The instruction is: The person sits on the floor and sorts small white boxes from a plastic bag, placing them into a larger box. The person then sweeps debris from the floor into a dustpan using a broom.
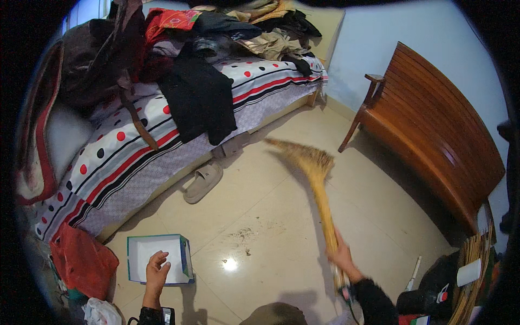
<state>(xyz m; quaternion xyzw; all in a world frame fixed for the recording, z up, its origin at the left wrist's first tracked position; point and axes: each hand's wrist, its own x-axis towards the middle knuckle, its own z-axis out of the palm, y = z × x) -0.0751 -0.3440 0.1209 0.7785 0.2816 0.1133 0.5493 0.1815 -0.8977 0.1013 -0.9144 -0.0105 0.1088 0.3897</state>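
My right hand (342, 255) is closed around the handle of a straw broom (321, 178), whose fanned, slightly blurred bristles point away from me over the tiled floor. My left hand (156, 268) holds nothing; its fingers are apart, and it hovers above an open-topped cardboard box (187, 260) with a white inside and a blue-green rim. Between box and broom, dark crumbly dirt (245, 235) lies scattered on the cream floor tiles.
A bed with a dotted, striped sheet (134, 162) and heaped clothes (199, 97) runs along the left. Grey slippers (203, 183) lie beside it. A wooden bench (426, 130) stands at right. Red cloth (83, 260) and a plastic bag (101, 312) lie at lower left, a stick bundle (471, 280) at lower right.
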